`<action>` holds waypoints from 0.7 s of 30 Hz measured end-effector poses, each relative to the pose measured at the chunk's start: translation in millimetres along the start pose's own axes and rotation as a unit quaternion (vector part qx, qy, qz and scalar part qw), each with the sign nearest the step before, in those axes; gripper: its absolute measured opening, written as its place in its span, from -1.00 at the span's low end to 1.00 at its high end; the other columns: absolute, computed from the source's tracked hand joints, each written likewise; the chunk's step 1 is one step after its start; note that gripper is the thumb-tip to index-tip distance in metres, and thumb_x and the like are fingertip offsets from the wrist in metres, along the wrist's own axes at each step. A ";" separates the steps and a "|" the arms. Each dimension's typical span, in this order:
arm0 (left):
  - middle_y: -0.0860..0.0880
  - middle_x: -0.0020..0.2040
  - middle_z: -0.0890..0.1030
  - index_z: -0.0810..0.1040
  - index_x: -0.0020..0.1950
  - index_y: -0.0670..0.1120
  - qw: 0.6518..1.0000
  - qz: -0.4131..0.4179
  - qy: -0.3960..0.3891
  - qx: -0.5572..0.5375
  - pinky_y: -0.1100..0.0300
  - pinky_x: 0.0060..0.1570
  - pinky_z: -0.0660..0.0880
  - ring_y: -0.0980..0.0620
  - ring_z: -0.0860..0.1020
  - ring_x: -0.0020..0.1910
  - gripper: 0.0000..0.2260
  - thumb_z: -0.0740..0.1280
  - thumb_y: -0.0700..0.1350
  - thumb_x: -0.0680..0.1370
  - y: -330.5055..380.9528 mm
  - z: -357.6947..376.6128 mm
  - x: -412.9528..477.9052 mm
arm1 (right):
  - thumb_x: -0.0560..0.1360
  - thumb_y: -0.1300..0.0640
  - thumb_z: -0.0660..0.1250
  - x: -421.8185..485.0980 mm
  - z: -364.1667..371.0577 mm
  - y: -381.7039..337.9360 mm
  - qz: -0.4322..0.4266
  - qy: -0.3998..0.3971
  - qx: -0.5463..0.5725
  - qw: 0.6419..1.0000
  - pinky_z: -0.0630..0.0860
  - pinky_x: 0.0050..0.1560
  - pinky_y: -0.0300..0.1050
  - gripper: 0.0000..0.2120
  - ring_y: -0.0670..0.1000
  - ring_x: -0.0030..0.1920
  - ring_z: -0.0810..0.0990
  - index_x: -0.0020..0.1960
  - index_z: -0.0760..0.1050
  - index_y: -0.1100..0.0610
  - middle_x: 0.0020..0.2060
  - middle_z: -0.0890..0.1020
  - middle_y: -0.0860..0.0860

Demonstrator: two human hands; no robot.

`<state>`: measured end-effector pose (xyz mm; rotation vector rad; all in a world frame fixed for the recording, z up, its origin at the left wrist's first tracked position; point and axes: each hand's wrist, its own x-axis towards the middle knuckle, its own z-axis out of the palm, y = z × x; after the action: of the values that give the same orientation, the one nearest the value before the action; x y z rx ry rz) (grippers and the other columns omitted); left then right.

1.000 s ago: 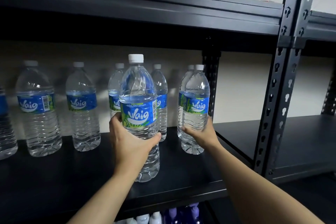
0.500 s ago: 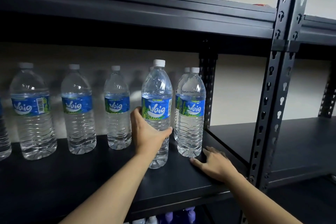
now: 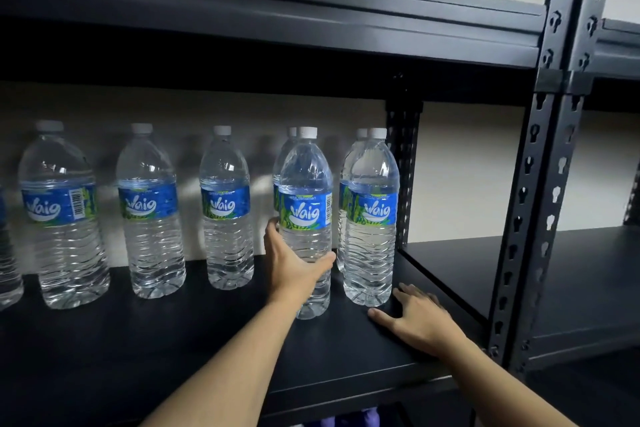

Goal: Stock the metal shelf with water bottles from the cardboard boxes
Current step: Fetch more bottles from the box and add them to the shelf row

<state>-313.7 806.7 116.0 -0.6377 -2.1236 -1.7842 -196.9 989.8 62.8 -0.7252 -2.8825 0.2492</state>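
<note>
the held bottle (image 3: 306, 180) stands upright on the metal shelf (image 3: 173, 343), cap up, its long axis vertical and its base seemingly down on the dark deck. the left grip (image 3: 294, 263) is wrapped round the lower body just under the blue label: the fingers curl out of sight round the left and far side, and the thumb lies across the near side towards the right. so the bottle sits directly ahead of that grip, in it, with the forearm running in low from the near edge.

the bottle is in a front row. straight behind it a back-row bottle (image 3: 285, 163) peeks out on the left. just to its right stands the end bottle (image 3: 372, 218), also with one behind it, hard by the rear post (image 3: 403, 166). a narrow gap shows between the held bottle and the end bottle; they look apart, not touching.

the right grip (image 3: 420, 319) is spread, flat on the deck with straight fingers, holding nothing. it lies just beside the foot of the end bottle; whether a fingertip touches it i cannot tell.

to the left, three more bottles (image 3: 225, 208) stand singly along the back, well spaced, with bare deck in front of them.

as i judge it, the placing is nearly done: the left grip only has to let go and draw straight back towards the near edge, without tipping the tall bottle into its neighbour. no cardboard boxes are in view.
</note>
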 end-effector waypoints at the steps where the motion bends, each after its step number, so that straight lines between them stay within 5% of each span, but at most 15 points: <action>1: -0.07 0.46 0.31 0.06 0.53 -0.09 1.000 -0.016 -0.014 -0.001 0.27 0.24 0.28 -0.02 0.37 0.37 -0.02 0.61 -0.11 0.30 -5.3 -0.3 -2.3 | 0.37 -0.57 0.00 -0.7 -0.2 -0.8 0.001 -0.004 0.003 1.000 0.00 0.54 -0.02 -0.03 0.00 0.57 0.07 0.56 0.20 0.03 0.57 0.17 0.02; 8: -0.11 0.54 0.20 0.04 0.54 -0.15 0.985 -0.137 -0.094 0.043 0.03 0.47 0.21 -0.06 0.22 0.50 0.04 0.59 0.10 0.29 -45.4 -0.5 -15.4 | 0.30 -0.60 -0.03 -3.5 -4.5 -3.4 -0.002 -0.002 -0.001 1.000 0.02 0.53 -0.04 0.04 0.01 0.57 0.07 0.55 0.22 0.07 0.57 0.17 0.03; 21: 0.01 0.58 -0.17 -0.30 0.57 -0.06 0.981 -0.096 -0.166 0.039 0.18 0.50 -0.07 0.09 -0.10 0.56 0.04 0.48 0.02 0.46 -54.7 -0.8 -9.7 | 0.29 -0.59 -0.05 -5.0 -6.1 -5.2 0.004 -0.001 0.010 1.000 0.04 0.52 -0.04 0.02 0.01 0.57 0.09 0.55 0.23 0.04 0.56 0.19 0.02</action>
<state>-333.3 797.2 64.9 -0.7794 -2.5403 -1.7819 -193.8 983.6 69.2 -0.7327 -2.8753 0.2781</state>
